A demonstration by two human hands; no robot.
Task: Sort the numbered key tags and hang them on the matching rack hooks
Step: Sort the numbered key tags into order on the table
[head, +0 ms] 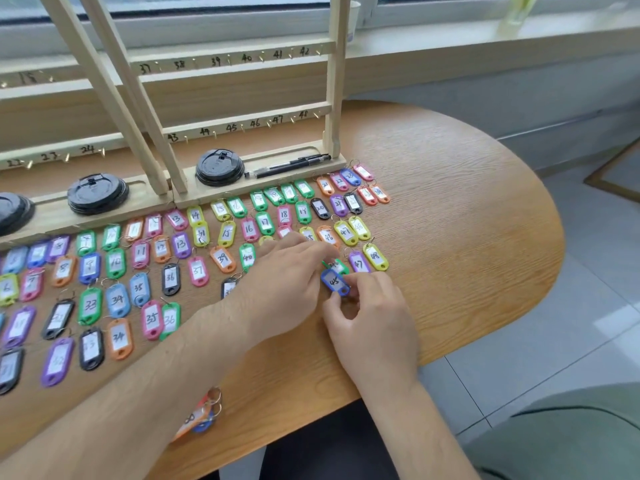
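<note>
In front of the wooden rack (249, 121), coloured key tags lie in rows on the worktop (450, 220), each with a handwritten number. Both hands work close together at the right end of those rows, well forward of the rack's base. The right hand (372, 320) pinches the blue tag (334, 281), marked 45, by its lower end, with thumb and forefinger curled round its edge. The left hand (287, 271) lies palm down with bent fingers whose tips reach the tag's upper end. Whether they grip it or only touch it cannot be told. The blue tag lies tilted and partly covers a green tag (342, 266). Just to the right of these sit a purple tag (359, 263) numbered 47 and a yellow tag (375, 257) numbered 48.

The rack's lower rail carries small hooks labelled 43 to 48, and its upper rail has hooks labelled 37 to 42. On the rack's base rest a black cup lid (220, 167) and black pens (287, 165). To the left of the rack stands a second rack (52, 157), showing hooks 22 to 24, with another black lid (97, 192) on its base. Far forward of the rack, at the worktop's near edge beside the left forearm, lies a small bunch of tags (202, 414) on rings. Behind the rack, a paper cup (353, 22) stands on the window sill.
</note>
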